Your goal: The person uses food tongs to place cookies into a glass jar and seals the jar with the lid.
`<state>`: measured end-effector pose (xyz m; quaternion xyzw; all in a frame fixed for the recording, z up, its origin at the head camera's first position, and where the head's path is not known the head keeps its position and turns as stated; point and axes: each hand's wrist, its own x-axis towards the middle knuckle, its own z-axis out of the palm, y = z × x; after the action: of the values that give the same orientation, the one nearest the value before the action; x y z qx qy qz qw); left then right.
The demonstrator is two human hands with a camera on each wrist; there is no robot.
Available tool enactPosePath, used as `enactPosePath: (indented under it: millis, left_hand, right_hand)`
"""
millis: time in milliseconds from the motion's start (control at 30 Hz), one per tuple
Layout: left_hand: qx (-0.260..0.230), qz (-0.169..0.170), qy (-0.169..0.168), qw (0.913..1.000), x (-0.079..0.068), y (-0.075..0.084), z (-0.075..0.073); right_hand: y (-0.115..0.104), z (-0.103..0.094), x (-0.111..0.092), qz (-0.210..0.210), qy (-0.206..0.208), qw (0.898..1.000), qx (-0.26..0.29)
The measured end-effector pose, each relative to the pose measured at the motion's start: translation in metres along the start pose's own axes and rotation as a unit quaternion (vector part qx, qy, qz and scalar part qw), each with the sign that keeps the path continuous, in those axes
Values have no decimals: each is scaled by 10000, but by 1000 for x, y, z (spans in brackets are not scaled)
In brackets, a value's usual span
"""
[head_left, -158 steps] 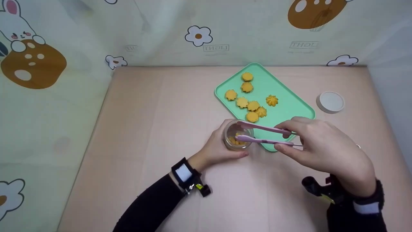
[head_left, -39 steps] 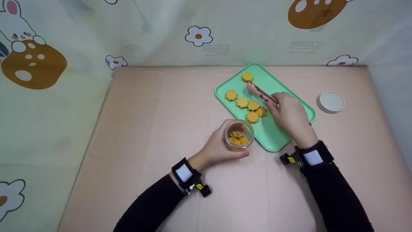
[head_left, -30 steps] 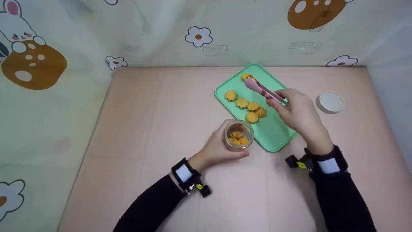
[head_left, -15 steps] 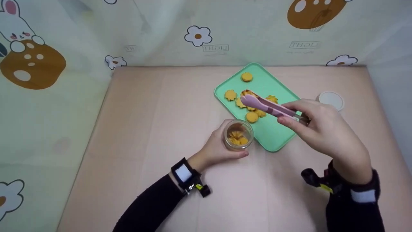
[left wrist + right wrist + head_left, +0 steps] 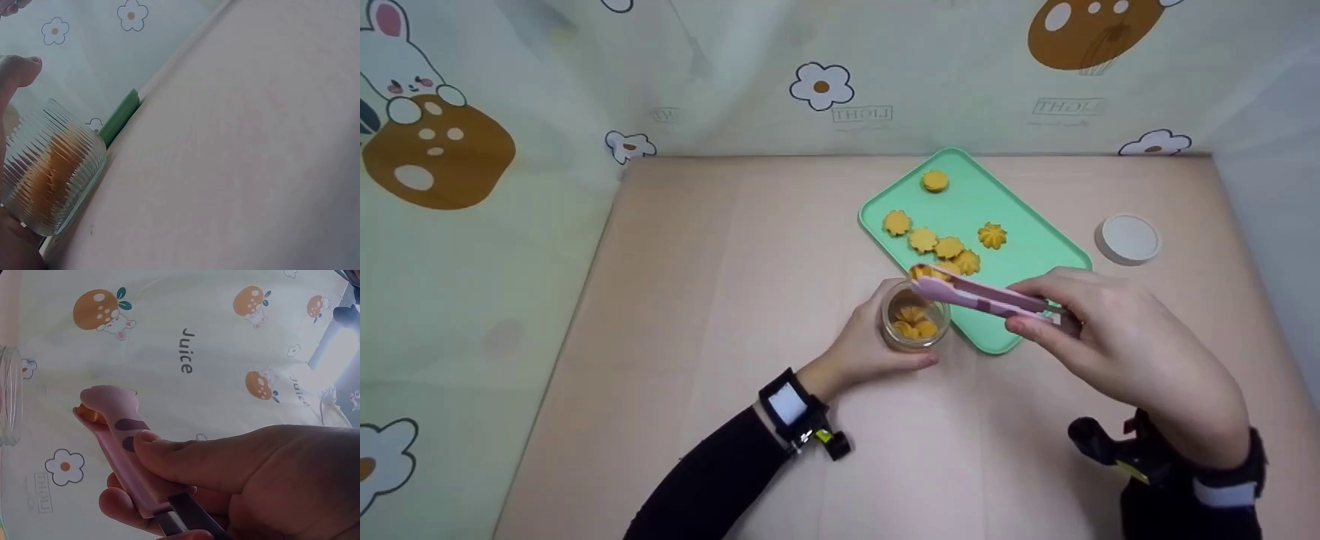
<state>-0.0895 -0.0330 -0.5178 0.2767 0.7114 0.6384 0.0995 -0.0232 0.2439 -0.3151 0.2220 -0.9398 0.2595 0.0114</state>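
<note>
My left hand (image 5: 864,341) grips a ribbed clear glass jar (image 5: 62,169) on the table, its mouth facing up. Several yellow cookies (image 5: 915,324) lie at the bottom of the jar. My right hand (image 5: 1132,337) holds pink tongs (image 5: 979,295), squeezed together with thumb and fingers. Between the tong tips is a cookie (image 5: 91,414), held at the far rim of the jar mouth in the head view. Behind the jar, a green tray (image 5: 1027,270) carries several flower-shaped cookies, one of them a ridged cookie (image 5: 992,235) lying apart on the right.
A round white lid (image 5: 1129,239) lies right of the tray on the pinkish table (image 5: 720,300). A patterned curtain (image 5: 735,75) rises along the table's back and left edges.
A cookie from the upper part of the tray is now in the tongs. My right hand has brought it back toward me, to the jar mouth. The left hand and jar have stayed put.
</note>
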Motion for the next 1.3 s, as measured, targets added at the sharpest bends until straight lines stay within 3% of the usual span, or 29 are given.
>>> enactPosePath:
  millis: [533, 900, 1300]
  left_hand:
    - [-4, 18, -22, 10000, 1, -2, 0]
    - [-84, 227, -39, 9997, 2, -3, 0]
    - [-92, 213, -47, 9997, 2, -2, 0]
  right_hand:
    - [0, 13, 10, 10, -826, 9961, -306]
    - [-4, 21, 12, 66, -915, 9952, -338]
    - [-7, 23, 13, 207, -1030, 9937, -387]
